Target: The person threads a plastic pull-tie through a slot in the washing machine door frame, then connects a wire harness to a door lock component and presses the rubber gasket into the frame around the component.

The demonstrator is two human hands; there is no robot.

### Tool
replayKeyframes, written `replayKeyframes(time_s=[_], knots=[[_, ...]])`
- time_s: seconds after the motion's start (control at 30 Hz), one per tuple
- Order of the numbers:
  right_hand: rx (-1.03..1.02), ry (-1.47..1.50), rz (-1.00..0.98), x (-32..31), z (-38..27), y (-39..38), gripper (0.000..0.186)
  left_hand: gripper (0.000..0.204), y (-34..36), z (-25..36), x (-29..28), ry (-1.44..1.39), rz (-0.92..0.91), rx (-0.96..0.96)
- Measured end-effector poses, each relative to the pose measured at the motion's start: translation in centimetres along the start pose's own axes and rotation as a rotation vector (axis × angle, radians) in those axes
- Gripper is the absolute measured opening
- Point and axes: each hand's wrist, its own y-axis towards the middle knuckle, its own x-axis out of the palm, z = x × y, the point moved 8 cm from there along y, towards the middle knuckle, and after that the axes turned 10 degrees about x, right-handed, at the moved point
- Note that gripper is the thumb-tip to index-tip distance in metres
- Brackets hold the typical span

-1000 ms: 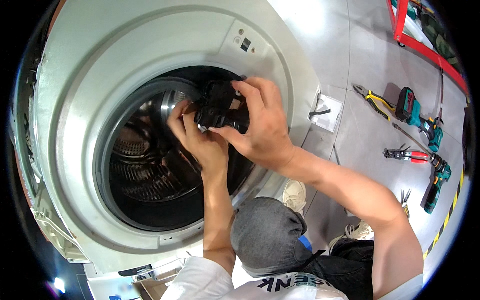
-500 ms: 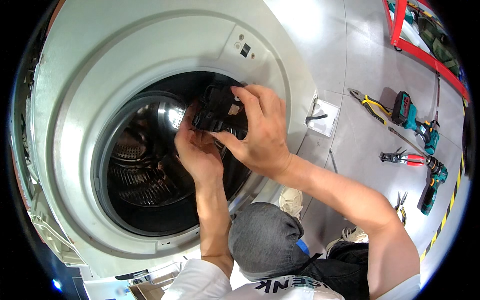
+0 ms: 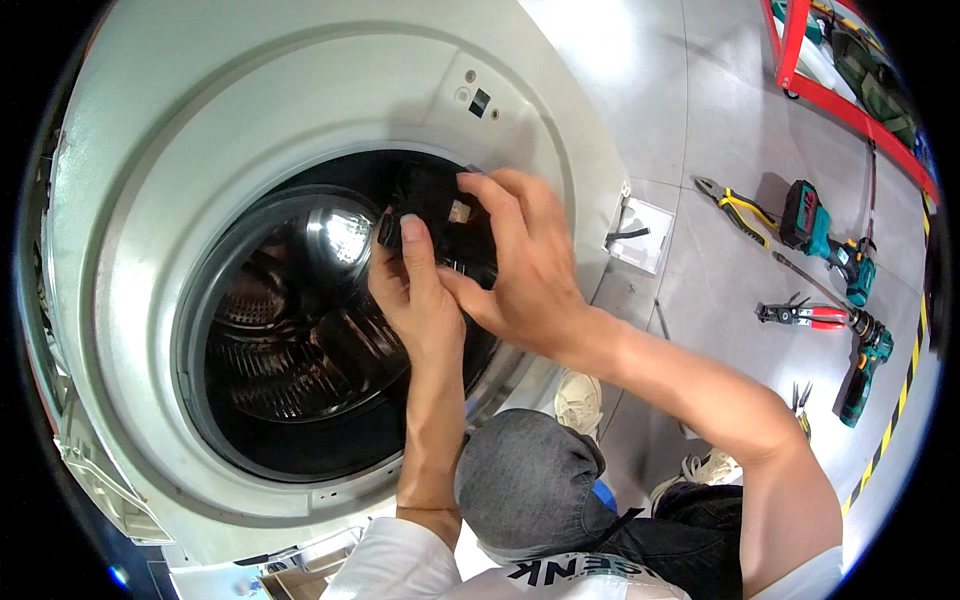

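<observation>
A black plastic part [image 3: 428,195] with a small pale connector block [image 3: 459,212] on it is in front of the round opening of a front-loading washing machine [image 3: 135,190]. My left hand [image 3: 420,300] grips its lower left end, thumb on top and fingers curled beneath. My right hand [image 3: 530,265] curves round the part's right side, index finger by its upper edge and thumb low, close to my left hand. The part's outline blends into the dark opening, so its far side is hard to make out. Behind it, the shiny metal drum [image 3: 290,340] shows inside the grey door seal [image 3: 200,400].
On the grey floor to the right lie yellow-black pliers [image 3: 740,210], a teal cordless drill [image 3: 825,235], another teal driver [image 3: 868,370] and red-handled pliers [image 3: 805,315]. A white square tray [image 3: 645,235] is beside the machine. A red metal frame [image 3: 850,108] stands far right.
My left thumb has come up onto the top of the black part, and the part has turned slightly. My right hand keeps nearly the same place. The view has shifted a little.
</observation>
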Motion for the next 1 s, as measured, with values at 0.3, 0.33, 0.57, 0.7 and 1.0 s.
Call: replayKeyframes(time_s=[0.3,0.33,0.57,0.7,1.0], knots=[[-0.020,-0.060,0.001,-2.2,2.5,0.9,0.047,0.044,1.0,-0.5,2.7,-0.121,-0.008,0.010],[-0.019,-0.059,-0.009,-2.2,2.7,0.9,0.047,0.046,1.1,-0.6,2.9,-0.153,0.012,0.004],[-0.002,-0.053,-0.015,-1.9,3.3,0.8,0.046,0.050,1.9,-1.4,4.0,-0.280,0.056,-0.009],[0.011,-0.034,-0.039,-2.0,3.4,1.0,0.045,0.061,2.2,-2.0,4.4,-0.260,0.008,-0.010],[0.011,-0.017,-0.052,-1.9,3.5,1.0,0.047,0.067,3.1,-3.5,5.7,-0.464,-0.039,-0.155]])
